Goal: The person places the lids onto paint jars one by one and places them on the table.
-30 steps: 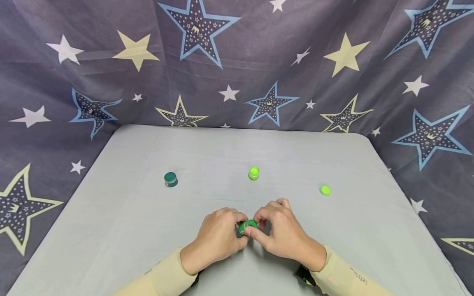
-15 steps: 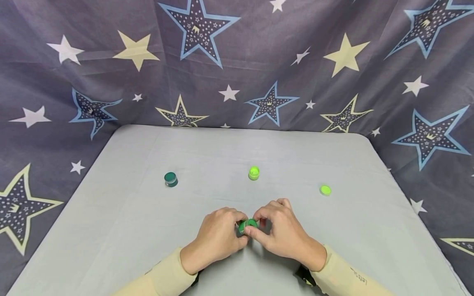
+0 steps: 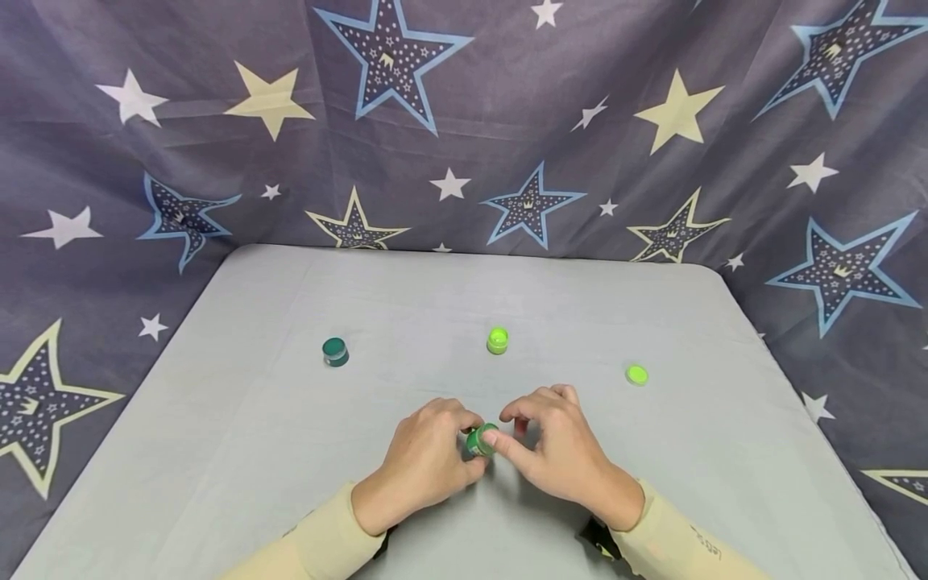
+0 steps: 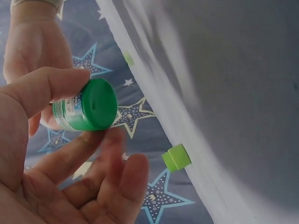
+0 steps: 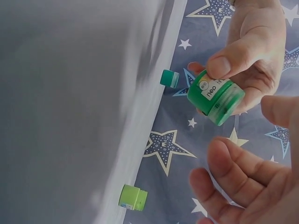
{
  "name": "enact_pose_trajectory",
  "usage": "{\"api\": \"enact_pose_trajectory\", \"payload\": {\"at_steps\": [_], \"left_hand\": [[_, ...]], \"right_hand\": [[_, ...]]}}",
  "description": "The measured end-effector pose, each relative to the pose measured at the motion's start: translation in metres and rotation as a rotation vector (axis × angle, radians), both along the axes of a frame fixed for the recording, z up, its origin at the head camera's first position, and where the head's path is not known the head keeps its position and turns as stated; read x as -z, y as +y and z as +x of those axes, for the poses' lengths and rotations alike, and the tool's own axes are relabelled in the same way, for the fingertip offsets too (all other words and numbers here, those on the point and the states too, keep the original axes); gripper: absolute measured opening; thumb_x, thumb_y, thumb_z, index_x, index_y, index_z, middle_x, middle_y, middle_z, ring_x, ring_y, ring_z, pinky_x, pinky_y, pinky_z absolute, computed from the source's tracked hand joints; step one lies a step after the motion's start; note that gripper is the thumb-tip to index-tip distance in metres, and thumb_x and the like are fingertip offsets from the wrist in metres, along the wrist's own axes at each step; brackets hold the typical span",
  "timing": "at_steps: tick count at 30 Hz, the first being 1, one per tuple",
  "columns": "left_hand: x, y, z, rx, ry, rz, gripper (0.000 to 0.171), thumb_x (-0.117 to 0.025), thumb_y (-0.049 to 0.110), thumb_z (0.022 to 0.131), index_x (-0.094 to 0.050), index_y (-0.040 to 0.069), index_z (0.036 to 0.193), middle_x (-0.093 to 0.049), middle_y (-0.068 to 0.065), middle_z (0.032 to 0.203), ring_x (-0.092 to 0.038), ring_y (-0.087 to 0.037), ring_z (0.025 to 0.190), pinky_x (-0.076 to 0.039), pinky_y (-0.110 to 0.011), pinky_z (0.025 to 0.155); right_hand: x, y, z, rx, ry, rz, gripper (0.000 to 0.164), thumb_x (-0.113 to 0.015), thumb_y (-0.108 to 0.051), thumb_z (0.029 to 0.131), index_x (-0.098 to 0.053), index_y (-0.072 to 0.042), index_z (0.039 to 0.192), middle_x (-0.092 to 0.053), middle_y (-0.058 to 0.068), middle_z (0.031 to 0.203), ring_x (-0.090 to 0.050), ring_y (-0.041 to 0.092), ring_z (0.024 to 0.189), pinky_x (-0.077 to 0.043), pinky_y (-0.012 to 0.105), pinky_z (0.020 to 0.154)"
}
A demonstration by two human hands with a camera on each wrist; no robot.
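A small green paint jar (image 3: pixel 478 441) with a printed label is tilted in my left hand (image 3: pixel 429 449), pinched between thumb and fingertips. In the left wrist view its smooth green end faces the camera beside my left thumb (image 4: pixel 60 84). A clear band shows near the other end of the jar (image 5: pixel 216 95) in the right wrist view. My right hand (image 3: pixel 564 447) hovers at the jar's right side with thumb and fingers spread. In the head view its thumb overlaps the jar; the right wrist view shows a gap between the right fingers (image 5: pixel 243 172) and the jar.
A dark green jar (image 3: pixel 335 352) stands on the grey-white table (image 3: pixel 406 298) to the left. Farther back in the middle stands an uncapped light green jar (image 3: pixel 497 341), its light green lid (image 3: pixel 636 374) lying to the right. A star-patterned curtain (image 3: pixel 464 121) hangs behind the table.
My right fingers have come off the jar's right end and drawn slightly away, spreading apart. The jar, still in my left hand, has shifted a little left and tilted.
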State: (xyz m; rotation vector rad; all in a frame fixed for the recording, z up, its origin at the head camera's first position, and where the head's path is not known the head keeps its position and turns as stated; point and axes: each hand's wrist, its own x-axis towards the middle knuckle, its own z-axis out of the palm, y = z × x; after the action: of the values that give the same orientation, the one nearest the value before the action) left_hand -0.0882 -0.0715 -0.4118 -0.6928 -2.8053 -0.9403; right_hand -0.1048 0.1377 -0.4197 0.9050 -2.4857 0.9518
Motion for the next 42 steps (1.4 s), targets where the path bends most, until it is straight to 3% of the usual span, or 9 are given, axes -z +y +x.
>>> {"api": "enact_pose_trajectory", "payload": {"at_steps": [7, 26, 42], "left_hand": [[-0.002, -0.002, -0.002, -0.032, 0.013, 0.003, 0.026, -0.092, 0.019, 0.071, -0.079, 0.012, 0.092, -0.059, 0.004, 0.076, -0.049, -0.007, 0.07, -0.043, -0.024, 0.056], [-0.004, -0.014, -0.016, -0.124, 0.061, -0.001, 0.025, -0.089, 0.014, 0.069, -0.075, 0.018, 0.089, -0.06, 0.009, 0.079, -0.052, -0.009, 0.073, -0.046, -0.029, 0.059], [-0.015, -0.046, -0.043, -0.21, -0.009, -0.081, 0.025, -0.088, 0.017, 0.072, -0.075, 0.016, 0.093, -0.064, 0.002, 0.083, -0.053, -0.015, 0.073, -0.044, -0.032, 0.06]], "right_hand": [[-0.001, 0.002, -0.002, 0.021, 0.014, -0.004, 0.024, -0.081, -0.036, 0.087, -0.075, -0.013, 0.087, -0.062, -0.011, 0.071, -0.055, 0.006, 0.071, -0.034, 0.038, 0.082], [-0.004, 0.009, -0.003, 0.051, -0.009, -0.007, 0.023, -0.083, -0.035, 0.085, -0.075, -0.014, 0.088, -0.062, -0.008, 0.07, -0.056, 0.014, 0.069, -0.034, 0.039, 0.084], [0.003, 0.022, -0.006, 0.096, 0.056, 0.075, 0.035, -0.081, -0.042, 0.085, -0.075, -0.011, 0.1, -0.074, -0.001, 0.099, -0.066, 0.018, 0.097, -0.038, 0.042, 0.088]]}}
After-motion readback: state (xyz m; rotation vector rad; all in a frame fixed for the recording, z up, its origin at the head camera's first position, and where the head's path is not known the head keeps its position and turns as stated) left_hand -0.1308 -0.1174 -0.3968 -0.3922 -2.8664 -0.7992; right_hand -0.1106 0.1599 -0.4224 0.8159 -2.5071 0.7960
